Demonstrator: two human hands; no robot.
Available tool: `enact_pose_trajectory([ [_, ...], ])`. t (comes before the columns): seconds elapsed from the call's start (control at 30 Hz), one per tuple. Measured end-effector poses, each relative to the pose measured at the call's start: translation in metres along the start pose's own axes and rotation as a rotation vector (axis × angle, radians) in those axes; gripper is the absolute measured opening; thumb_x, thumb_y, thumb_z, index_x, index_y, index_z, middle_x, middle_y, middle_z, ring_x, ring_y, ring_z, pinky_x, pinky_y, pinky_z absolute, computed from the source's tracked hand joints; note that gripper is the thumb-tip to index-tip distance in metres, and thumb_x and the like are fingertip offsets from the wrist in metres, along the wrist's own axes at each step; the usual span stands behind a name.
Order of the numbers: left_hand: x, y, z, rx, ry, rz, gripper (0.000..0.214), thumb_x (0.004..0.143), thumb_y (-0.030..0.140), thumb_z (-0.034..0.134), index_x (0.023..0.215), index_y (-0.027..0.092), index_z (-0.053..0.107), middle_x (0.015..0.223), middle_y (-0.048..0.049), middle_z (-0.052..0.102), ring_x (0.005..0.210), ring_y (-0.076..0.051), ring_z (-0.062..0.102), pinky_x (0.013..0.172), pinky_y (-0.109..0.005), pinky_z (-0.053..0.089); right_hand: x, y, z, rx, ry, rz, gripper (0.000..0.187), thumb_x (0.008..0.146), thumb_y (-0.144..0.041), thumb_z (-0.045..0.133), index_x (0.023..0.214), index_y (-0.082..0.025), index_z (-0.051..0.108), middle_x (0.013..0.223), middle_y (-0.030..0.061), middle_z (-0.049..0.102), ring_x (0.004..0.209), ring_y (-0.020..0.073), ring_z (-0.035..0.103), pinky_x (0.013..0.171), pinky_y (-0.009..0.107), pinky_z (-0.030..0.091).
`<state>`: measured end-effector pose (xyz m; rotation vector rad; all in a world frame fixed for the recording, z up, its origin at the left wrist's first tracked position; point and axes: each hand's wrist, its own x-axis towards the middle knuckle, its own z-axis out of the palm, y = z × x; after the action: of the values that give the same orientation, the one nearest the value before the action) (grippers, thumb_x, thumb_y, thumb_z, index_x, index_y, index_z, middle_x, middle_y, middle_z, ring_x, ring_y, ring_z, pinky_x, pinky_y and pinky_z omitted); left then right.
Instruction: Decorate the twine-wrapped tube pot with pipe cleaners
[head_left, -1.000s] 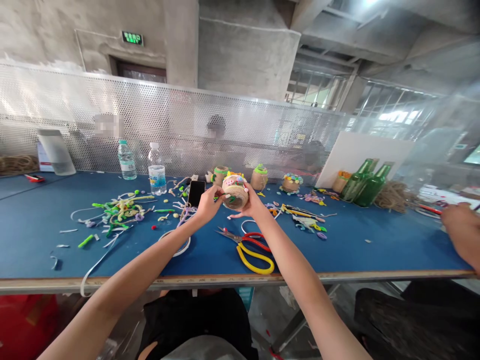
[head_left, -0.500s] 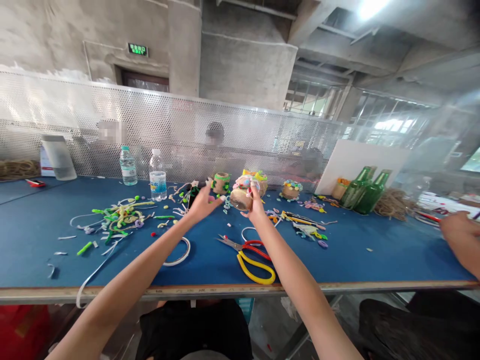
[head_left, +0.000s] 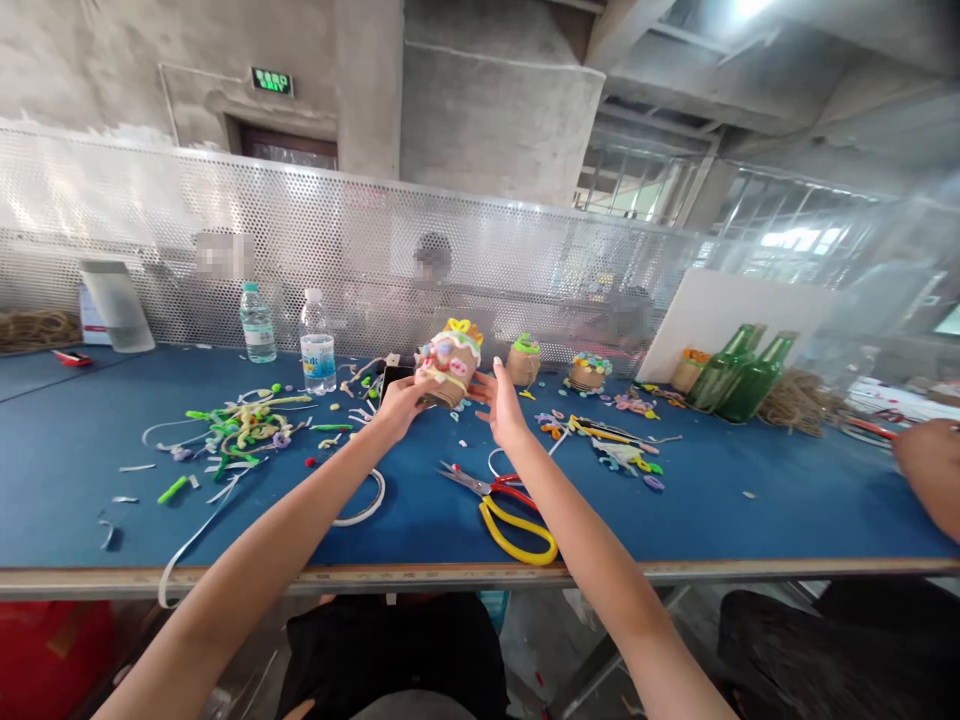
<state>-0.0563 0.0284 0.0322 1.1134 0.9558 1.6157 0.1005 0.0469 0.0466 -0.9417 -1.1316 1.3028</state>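
A twine-wrapped jar [head_left: 448,368], decorated with pastel pipe-cleaner shapes and a yellow loop on top, is tilted in my left hand [head_left: 401,407]. My right hand [head_left: 499,405] is open with its fingers spread, just right of the jar, and appears not to touch it. Two smaller decorated twine jars [head_left: 523,362] stand on the table beyond my right hand. Below my hands lie scissors [head_left: 501,505] with red and yellow handles. A black phone [head_left: 395,382] lies partly hidden behind my left hand.
The blue table [head_left: 675,510] holds pipe-cleaner scraps [head_left: 240,425], white strips, water bottles [head_left: 317,345] and green glass bottles [head_left: 739,375]. A twine heap [head_left: 787,402] lies at right, near a co-worker's hand [head_left: 930,465]. A perforated metal screen [head_left: 337,240] runs behind the table.
The jar has moved left and up, from between both hands into my left hand, and now tilts. My right hand has let go and opened.
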Motion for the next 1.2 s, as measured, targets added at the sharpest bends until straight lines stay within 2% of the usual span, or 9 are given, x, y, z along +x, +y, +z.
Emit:
enact_pose_trajectory([
  [0.17,0.0,0.014,-0.013,-0.284,-0.089,-0.071,0.031,0.076,0.038,0.057,0.097,0.015,0.059,0.091,-0.0093,0.068,0.091,-0.022,0.065,0.084,-0.037,0.054,-0.008,-0.008,0.004,0.027,-0.088,-0.216,0.033,0.061,-0.045,0.07,0.084,-0.023,0.067,0.082,0.0004,0.07,0.09,0.0225,0.062,0.076,0.032,0.046],
  [0.23,-0.001,0.014,-0.012,-0.348,-0.113,-0.096,0.031,0.079,0.039,0.051,0.098,0.015,0.058,0.091,-0.0097,0.069,0.093,-0.022,0.065,0.084,-0.035,0.054,-0.012,-0.007,0.007,0.027,-0.109,-0.286,0.028,0.058,-0.037,0.075,0.081,-0.022,0.067,0.078,-0.0011,0.068,0.084,0.0197,0.062,0.075,0.03,0.046],
  [0.33,-0.003,0.014,-0.01,-0.405,-0.148,-0.127,0.035,0.082,0.041,0.045,0.099,0.014,0.059,0.091,-0.0104,0.069,0.092,-0.021,0.065,0.08,-0.031,0.055,-0.015,-0.006,0.009,0.037,-0.133,-0.362,0.022,0.061,-0.035,0.075,0.077,-0.022,0.066,0.076,-0.0019,0.065,0.079,0.0162,0.06,0.075,0.027,0.046],
  [0.47,-0.006,0.013,-0.007,-0.44,-0.19,-0.148,0.036,0.083,0.041,0.043,0.102,0.015,0.059,0.092,-0.0099,0.07,0.089,-0.02,0.066,0.077,-0.029,0.056,-0.015,-0.006,0.007,0.063,-0.17,-0.379,0.025,0.062,-0.04,0.075,0.073,-0.022,0.062,0.068,-0.0035,0.06,0.067,0.0124,0.057,0.067,0.025,0.046],
  [0.73,-0.009,0.01,-0.005,-0.444,-0.25,-0.182,0.035,0.084,0.038,0.042,0.103,0.015,0.061,0.091,-0.0099,0.07,0.084,-0.02,0.066,0.076,-0.03,0.056,-0.009,-0.002,0.006,0.151,-0.249,-0.302,0.039,0.055,-0.04,0.081,0.064,-0.022,0.047,0.058,-0.0093,0.048,0.053,0.0069,0.049,0.053,0.019,0.041],
  [0.87,-0.011,0.011,-0.004,-0.442,-0.263,-0.193,0.033,0.082,0.035,0.043,0.101,0.015,0.061,0.089,-0.0092,0.07,0.082,-0.02,0.066,0.077,-0.031,0.056,-0.008,-0.002,0.004,0.193,-0.305,-0.233,0.043,0.05,-0.036,0.083,0.073,-0.023,0.049,0.064,-0.0078,0.056,0.06,0.0096,0.055,0.054,0.021,0.045],
  [0.97,-0.013,0.011,-0.003,-0.436,-0.274,-0.199,0.032,0.081,0.035,0.045,0.1,0.015,0.062,0.089,-0.0091,0.071,0.082,-0.021,0.066,0.077,-0.032,0.055,-0.012,-0.006,0.003,0.206,-0.367,-0.197,0.048,0.048,-0.033,0.084,0.086,-0.025,0.056,0.078,-0.003,0.064,0.073,0.0152,0.062,0.06,0.025,0.051],
  [1.1,-0.015,0.011,-0.003,-0.436,-0.274,-0.188,0.03,0.081,0.034,0.046,0.097,0.016,0.063,0.088,-0.0081,0.071,0.081,-0.021,0.065,0.075,-0.032,0.055,-0.02,-0.013,0.001,0.203,-0.48,-0.192,0.054,0.052,-0.028,0.082,0.102,-0.026,0.06,0.103,0.0017,0.066,0.094,0.0216,0.063,0.068,0.029,0.056],
  [1.2,-0.014,0.009,-0.003,-0.435,-0.265,-0.173,0.028,0.08,0.033,0.047,0.096,0.017,0.063,0.087,-0.0067,0.07,0.079,-0.019,0.065,0.073,-0.03,0.055,-0.021,-0.015,0.0,0.182,-0.527,-0.215,0.052,0.057,-0.025,0.08,0.105,-0.025,0.061,0.107,0.0023,0.066,0.097,0.0224,0.062,0.069,0.029,0.057],
])
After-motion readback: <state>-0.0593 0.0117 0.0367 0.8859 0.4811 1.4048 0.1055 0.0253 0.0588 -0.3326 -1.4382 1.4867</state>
